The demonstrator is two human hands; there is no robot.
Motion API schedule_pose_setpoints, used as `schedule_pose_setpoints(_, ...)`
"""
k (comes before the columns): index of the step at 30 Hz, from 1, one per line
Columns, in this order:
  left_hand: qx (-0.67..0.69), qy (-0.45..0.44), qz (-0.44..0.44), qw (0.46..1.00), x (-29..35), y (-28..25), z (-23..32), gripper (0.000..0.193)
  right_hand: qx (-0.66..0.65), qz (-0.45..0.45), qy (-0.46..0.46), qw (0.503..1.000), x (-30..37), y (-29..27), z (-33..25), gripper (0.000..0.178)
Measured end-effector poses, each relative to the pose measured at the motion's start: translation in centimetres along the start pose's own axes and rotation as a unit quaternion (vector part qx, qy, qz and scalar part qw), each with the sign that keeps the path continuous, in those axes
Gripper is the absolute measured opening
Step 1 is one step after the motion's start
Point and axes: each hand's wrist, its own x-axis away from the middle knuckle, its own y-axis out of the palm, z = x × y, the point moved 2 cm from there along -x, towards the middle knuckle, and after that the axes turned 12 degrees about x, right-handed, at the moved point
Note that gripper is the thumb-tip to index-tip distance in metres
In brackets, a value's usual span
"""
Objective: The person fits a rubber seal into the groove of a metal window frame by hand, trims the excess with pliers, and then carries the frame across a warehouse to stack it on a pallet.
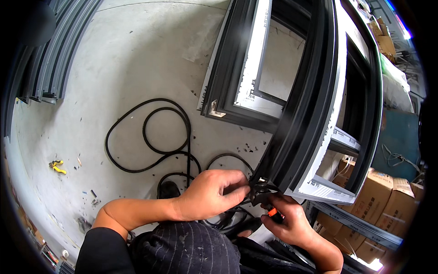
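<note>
A dark grey window frame [315, 91] with white protective film stands in front of me on the right. At its near lower corner, my left hand [210, 194] has thumb and forefinger pinched together. What they hold, if anything, is too small and dark to make out. My right hand [292, 221] is closed round a hand tool with an orange and black handle [273, 212]. The tool's dark head [260, 195], which looks like that of pliers or cutters, is up against the frame corner beside my left fingertips. Its jaws cannot be made out clearly.
A black hose [107, 141] lies in loops on the pale floor. Yellow-handled pliers [57, 167] lie at the left. Dark metal profiles [54, 55] are stacked at the far left. Cardboard boxes [374, 194] stand at the right, behind the frame. Dark scraps dot the floor.
</note>
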Motion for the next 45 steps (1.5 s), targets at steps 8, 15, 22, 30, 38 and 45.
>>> schedule_pose_setpoints(8,-0.134,0.089,-0.011,0.987,-0.5,-0.8,1.2,0.012,0.026,0.034,-0.016,0.999,-0.5,0.2,-0.7,0.036)
schedule_pose_setpoints(15,-0.151,0.081,-0.027,0.985,-0.9,-0.8,0.1,0.011,0.101,0.088,-0.033,0.990,-0.9,0.5,-1.2,0.034)
schedule_pose_setpoints(22,-0.118,0.033,-0.009,0.992,-0.8,-1.2,0.7,0.012,0.166,0.116,-0.005,0.979,-0.3,2.5,0.4,0.033)
schedule_pose_setpoints(30,0.099,-0.087,0.025,0.991,0.1,-0.6,-0.2,0.018,0.228,0.102,0.032,0.968,-2.0,9.0,6.3,0.043)
schedule_pose_setpoints(38,-0.135,0.109,0.069,0.982,0.5,0.9,-0.2,0.017,-0.309,0.082,-0.063,0.945,-3.7,11.2,-0.4,0.041)
schedule_pose_setpoints(45,-0.137,0.057,0.098,0.984,-2.0,-0.8,0.6,0.030,-0.603,-0.010,0.026,0.798,-2.6,12.4,-0.9,0.027)
